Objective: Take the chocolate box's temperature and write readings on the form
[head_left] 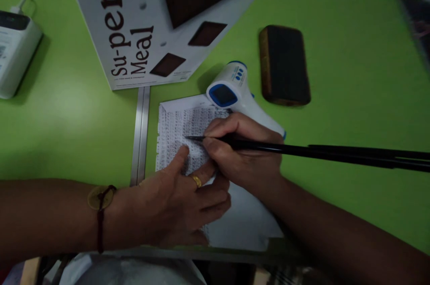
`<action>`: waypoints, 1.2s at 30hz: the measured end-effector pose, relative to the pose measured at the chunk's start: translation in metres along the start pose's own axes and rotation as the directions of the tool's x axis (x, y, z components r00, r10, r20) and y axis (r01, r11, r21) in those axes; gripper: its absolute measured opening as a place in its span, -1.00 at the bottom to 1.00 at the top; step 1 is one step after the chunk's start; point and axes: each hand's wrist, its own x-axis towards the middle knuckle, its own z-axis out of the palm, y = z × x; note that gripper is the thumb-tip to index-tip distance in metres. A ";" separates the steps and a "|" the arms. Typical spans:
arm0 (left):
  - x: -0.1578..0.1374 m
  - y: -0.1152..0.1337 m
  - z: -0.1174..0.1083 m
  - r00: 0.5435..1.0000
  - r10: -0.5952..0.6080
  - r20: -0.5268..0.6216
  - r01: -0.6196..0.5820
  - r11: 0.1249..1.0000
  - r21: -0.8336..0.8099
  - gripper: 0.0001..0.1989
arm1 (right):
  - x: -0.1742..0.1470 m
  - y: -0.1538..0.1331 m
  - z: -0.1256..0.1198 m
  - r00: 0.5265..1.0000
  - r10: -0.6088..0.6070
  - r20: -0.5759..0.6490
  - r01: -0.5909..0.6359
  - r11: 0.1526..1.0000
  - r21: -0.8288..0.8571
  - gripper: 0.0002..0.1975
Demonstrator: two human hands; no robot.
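A sheet of paper (242, 220), dense with rows of small dark writing on its upper part, lies near the front edge of the table. My left hand (181, 202) rests on it with fingers extended and a ring on one of them. In my right hand (247, 166), a long black pen (268, 146) is pinched between thumb and forefinger. Its tip meets the writing just above my left thumb. A white and blue infrared thermometer (235, 90) lies at the paper's top right corner, its handle partly behind my right hand.
A white box (127, 11) printed "Su-per Meal" stands on the green table (356, 74) behind the paper. Further right lies a dark, brown-edged rectangular object (285, 65). A white device (16, 56) with a cable sits at left. A metal strip (140, 137) crosses the tabletop.
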 end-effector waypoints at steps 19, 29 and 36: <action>0.000 0.000 0.000 1.000 0.009 0.002 -0.009 1.000 0.002 -0.36 | 0.002 -0.001 -0.002 1.000 -0.010 0.007 0.010 1.000 0.002 -0.82; 0.000 0.000 -0.002 1.000 0.004 0.008 -0.004 1.000 0.000 -0.36 | -0.001 -0.001 -0.002 1.000 -0.016 -0.003 0.016 1.000 -0.017 -0.82; 0.000 0.000 0.000 1.000 -0.005 0.013 0.004 1.000 0.008 -0.35 | -0.001 0.001 -0.001 0.999 -0.036 0.003 0.036 0.999 0.011 -0.83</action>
